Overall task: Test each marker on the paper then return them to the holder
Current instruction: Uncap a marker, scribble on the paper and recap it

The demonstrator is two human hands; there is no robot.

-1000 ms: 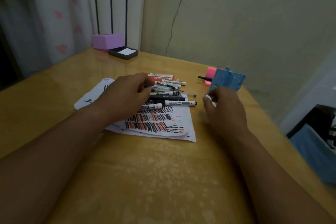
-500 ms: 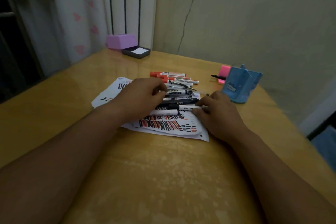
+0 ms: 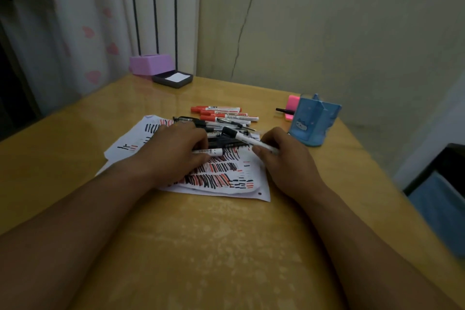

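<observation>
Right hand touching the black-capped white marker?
Touching. Head view: the right hand pinches the white marker by its barrel, black cap end tilted up over the marker pile.

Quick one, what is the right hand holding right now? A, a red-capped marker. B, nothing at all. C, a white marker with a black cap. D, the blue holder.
C: the right hand pinches a white marker with a black cap, while the blue holder stands untouched beside it.

Both hands (image 3: 176, 151) (image 3: 284, 158) palm-down, curled.
</observation>
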